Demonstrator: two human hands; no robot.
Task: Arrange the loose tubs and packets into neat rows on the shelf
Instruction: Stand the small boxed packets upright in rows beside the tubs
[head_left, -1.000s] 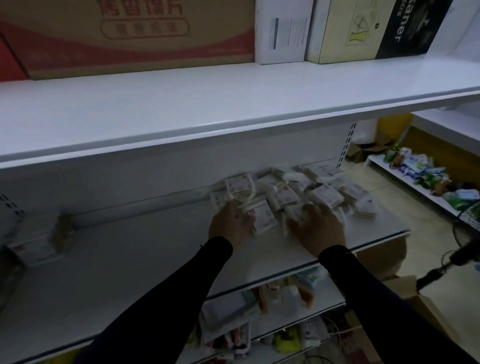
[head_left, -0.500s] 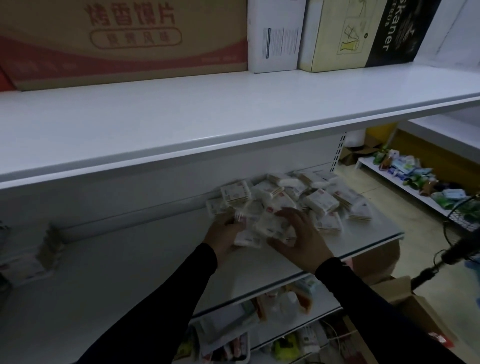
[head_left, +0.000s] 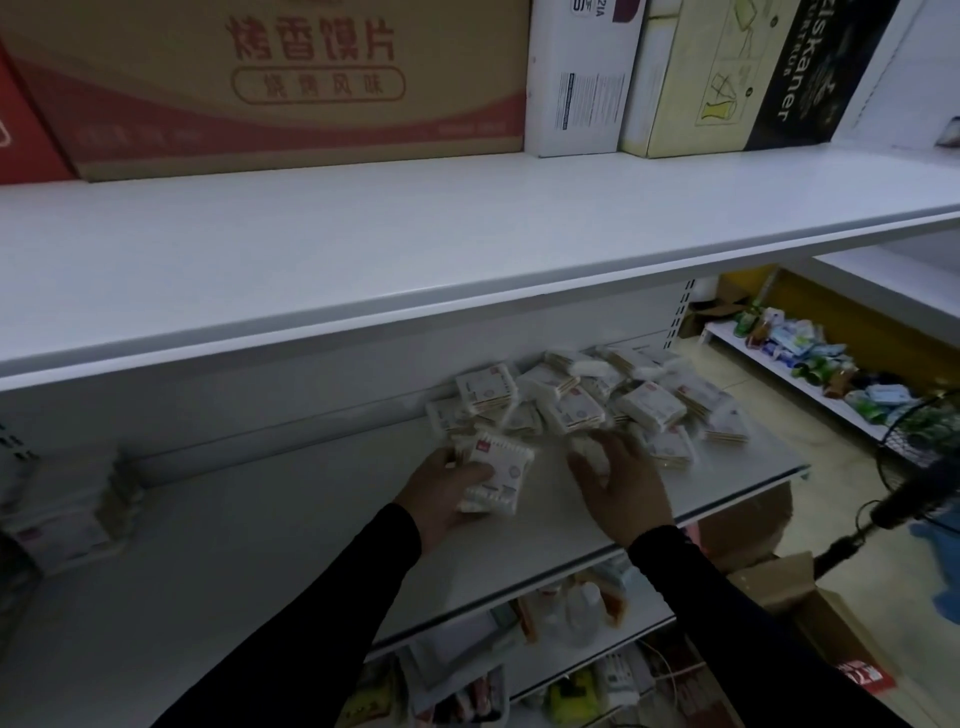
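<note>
Left hand (head_left: 441, 491): fingers curled round one packet (head_left: 493, 475), thumb across its face, lifted just off the shelf (head_left: 311, 545) at the near-left edge of the pile. Right hand (head_left: 621, 480): fingers spread and fairly straight, palm down, tips touching the loose packets at the pile's front; looks like it holds nothing.

Step, as I read it: sorting phase, pulling single packets out of the heap (head_left: 587, 400). No row started near the hands. The heap sits on the right part of the shelf against the back panel, packets overlapping at all angles.

Next move likely needs: set the held packet flat and square on the bare shelf to the left, right hand feeding the next one.

Materials: packets are small, squarish, soft clear film over white contents, red mark on the label, tan stripe along some edges. Probably slippery and squashy. Shelf is smooth white painted metal. A blurred stack (head_left: 72, 506) of similar packs sits far left.
</note>
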